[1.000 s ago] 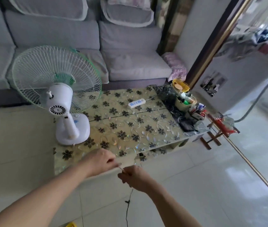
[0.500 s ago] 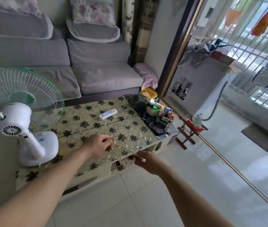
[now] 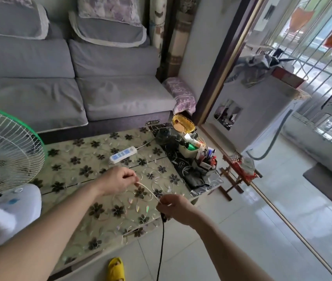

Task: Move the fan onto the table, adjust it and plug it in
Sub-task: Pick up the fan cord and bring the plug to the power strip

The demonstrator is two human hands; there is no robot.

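The white fan [image 3: 5, 159] with a green-rimmed wire cage stands on the left end of the low table [image 3: 104, 226], which has a flower-patterned cover. My left hand [image 3: 118, 180] and my right hand [image 3: 174, 206] pinch the two ends of a thin pale tie or wire [image 3: 147, 190] stretched between them, over the table's front part. A black cord [image 3: 162, 244] hangs from under my right hand to the floor. A white power strip [image 3: 123, 154] lies on the table beyond my left hand.
A grey sofa [image 3: 80, 94] runs behind the table. Cups, pens and small items [image 3: 193, 151] crowd the table's right end. A small wooden stool [image 3: 238, 175] stands to the right. A yellow slipper [image 3: 116, 269] is on the tiled floor.
The view has swung right, so the fan now sits at the left edge. My hands have moved apart and drawn the thin tie out between them. The black cord is now visible.
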